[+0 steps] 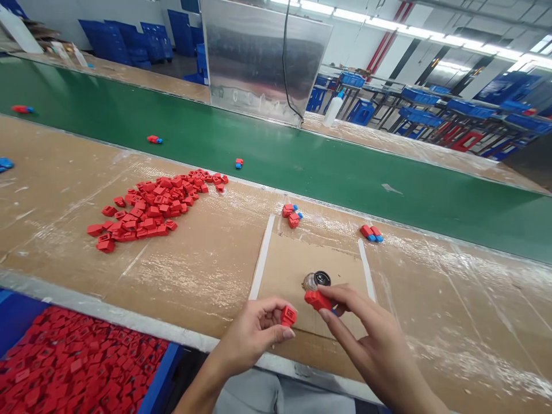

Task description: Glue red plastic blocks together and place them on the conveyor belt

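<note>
**Close pinch work, both sides occupied**

Left hand (252, 339) closed on a small square red plastic housing (288, 315), thumb and fingertips together on its sides. Right hand (371, 339) apparently clamped on a longer red plastic block (318, 300), a little blue showing at its near end, the thumb's contact partly hidden. Both red parts held just above a cardboard pad (340, 259), the block just beside a round black-capped container (317, 280); exact contents unclear. Step in hand, as judged: parts handled together at the pad. Next move calling for steady fingertip control and clearance from the container. Around: white strips (262, 256) edging the pad, small red-and-blue parts (292, 215) beyond it, a loose red pile (150, 207) on the brown bench surface (207, 276), a green conveyor belt (302, 167) farther on.
</note>
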Available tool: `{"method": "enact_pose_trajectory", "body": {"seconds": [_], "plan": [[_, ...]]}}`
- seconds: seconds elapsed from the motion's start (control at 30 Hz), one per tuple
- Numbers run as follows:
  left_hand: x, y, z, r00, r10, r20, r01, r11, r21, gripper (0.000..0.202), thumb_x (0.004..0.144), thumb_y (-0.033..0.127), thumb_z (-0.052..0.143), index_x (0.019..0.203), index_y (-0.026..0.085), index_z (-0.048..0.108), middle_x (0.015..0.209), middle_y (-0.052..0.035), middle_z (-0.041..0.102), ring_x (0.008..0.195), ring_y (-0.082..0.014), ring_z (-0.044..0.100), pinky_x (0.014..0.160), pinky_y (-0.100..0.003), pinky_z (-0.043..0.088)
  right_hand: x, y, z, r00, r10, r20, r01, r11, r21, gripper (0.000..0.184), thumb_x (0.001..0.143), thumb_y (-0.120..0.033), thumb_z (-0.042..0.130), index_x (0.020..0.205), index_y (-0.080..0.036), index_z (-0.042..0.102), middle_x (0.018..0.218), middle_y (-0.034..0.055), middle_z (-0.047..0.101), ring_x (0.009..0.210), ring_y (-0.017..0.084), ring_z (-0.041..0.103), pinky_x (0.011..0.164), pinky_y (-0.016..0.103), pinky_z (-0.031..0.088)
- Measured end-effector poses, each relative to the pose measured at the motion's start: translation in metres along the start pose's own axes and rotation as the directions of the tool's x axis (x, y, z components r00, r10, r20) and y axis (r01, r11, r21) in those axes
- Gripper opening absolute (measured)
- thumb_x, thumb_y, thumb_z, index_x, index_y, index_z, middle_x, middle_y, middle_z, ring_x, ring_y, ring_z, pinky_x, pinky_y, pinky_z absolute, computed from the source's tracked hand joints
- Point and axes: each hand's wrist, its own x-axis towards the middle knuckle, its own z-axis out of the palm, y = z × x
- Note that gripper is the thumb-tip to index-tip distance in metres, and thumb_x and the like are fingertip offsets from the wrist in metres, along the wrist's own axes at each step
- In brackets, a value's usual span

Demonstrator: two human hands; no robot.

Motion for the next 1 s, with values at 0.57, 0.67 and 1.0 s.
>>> {"method": "enact_pose_trajectory", "body": {"seconds": [0.57,0.67,1.0], "plan": [[0.000,0.001,0.000,0.999,-0.040,0.028,0.040,0.999,0.029,0.025,0.079,0.022,0.072,0.102,0.013,0.071,0.079,-0.0010,0.061,0.069,-0.0104,0.048,0.063,-0.021,0.036,-0.015,-0.003,0.024,0.993,0.012,0.113,-0.026,0.992,0.122,0.018,0.098,-0.021,0.052,0.115,-0.024,0.057,0.105,0.0043,0.061,0.092,0.016,0.061,0.080,0.024,0.049],[-0.001,0.000,0.000,0.999,-0.038,0.032,0.036,0.998,0.053,0.025,0.079,0.022,0.071,0.103,0.013,0.071,0.078,-0.0009,0.061,0.069,-0.0105,0.048,0.063,-0.022,0.036,-0.014,-0.003,0.023,0.992,-0.004,0.127,-0.012,0.993,0.119,0.017,0.098,-0.020,0.051,0.113,-0.024,0.057,0.104,0.0047,0.060,0.091,0.016,0.060,0.078,0.024,0.049],[-0.003,0.004,-0.001,0.996,-0.082,0.033,0.071,0.964,0.257,0.010,0.081,0.018,0.058,0.088,0.014,0.066,0.068,0.0018,0.054,0.061,-0.0117,0.049,0.055,-0.021,0.037,-0.016,-0.003,0.032,0.971,0.008,0.238,-0.045,0.988,0.150,0.019,0.101,-0.019,0.040,0.097,-0.021,0.058,0.092,0.0051,0.054,0.080,0.016,0.057,0.072,0.026,0.046]]}}
